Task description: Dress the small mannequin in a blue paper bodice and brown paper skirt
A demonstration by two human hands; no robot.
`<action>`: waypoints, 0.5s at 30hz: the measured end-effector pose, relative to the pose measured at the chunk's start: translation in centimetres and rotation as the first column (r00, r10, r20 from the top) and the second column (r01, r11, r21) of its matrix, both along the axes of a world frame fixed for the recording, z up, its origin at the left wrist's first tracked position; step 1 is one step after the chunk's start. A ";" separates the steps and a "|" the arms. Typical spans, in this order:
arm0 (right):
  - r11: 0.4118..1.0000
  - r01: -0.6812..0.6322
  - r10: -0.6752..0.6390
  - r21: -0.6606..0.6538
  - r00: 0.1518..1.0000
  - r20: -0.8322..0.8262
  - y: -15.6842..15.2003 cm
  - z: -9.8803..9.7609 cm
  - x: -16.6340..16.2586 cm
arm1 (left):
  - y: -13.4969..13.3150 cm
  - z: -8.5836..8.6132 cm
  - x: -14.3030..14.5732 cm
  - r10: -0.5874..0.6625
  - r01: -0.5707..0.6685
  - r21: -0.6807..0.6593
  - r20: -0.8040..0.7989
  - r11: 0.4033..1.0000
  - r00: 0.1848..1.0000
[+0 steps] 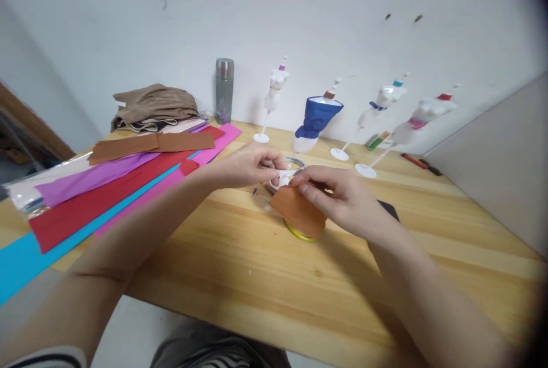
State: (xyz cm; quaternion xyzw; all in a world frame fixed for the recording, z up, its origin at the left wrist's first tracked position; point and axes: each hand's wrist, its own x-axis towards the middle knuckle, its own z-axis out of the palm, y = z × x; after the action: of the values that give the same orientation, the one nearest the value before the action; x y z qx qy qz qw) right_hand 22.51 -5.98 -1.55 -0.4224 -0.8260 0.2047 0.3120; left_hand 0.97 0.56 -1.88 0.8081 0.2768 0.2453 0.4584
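Cloth (298,211) hangs pinched at its top edge by the right hand (346,194).

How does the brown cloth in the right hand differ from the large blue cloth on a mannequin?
The brown cloth is pinched by the right hand; the blue cloth wraps a mannequin. The brown cloth looks fairly smooth; the blue cloth is bunched below. Both look plain-coloured.
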 end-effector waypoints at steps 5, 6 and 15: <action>0.999 0.037 -0.038 0.021 0.997 0.060 -0.2 -0.1 -0.2 | -0.4 0.0 0.4 0.029 -0.029 0.011 0.026 1.000 0.999; 0.998 0.054 -0.056 0.039 0.997 0.057 -0.2 -0.2 -0.2 | -0.5 0.0 0.5 0.029 -0.029 0.003 0.022 1.000 0.999; 0.997 0.033 -0.030 0.074 0.998 -0.050 -0.4 -0.4 -0.5 | -0.6 0.2 0.7 0.052 -0.051 -0.065 0.004 0.997 0.999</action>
State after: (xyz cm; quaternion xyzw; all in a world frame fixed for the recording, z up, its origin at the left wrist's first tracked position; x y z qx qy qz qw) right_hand 22.04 -6.34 -1.92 -0.4182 -0.8185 0.1788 0.3509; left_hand 1.68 -0.06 -1.66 0.7846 0.3041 0.2502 0.4788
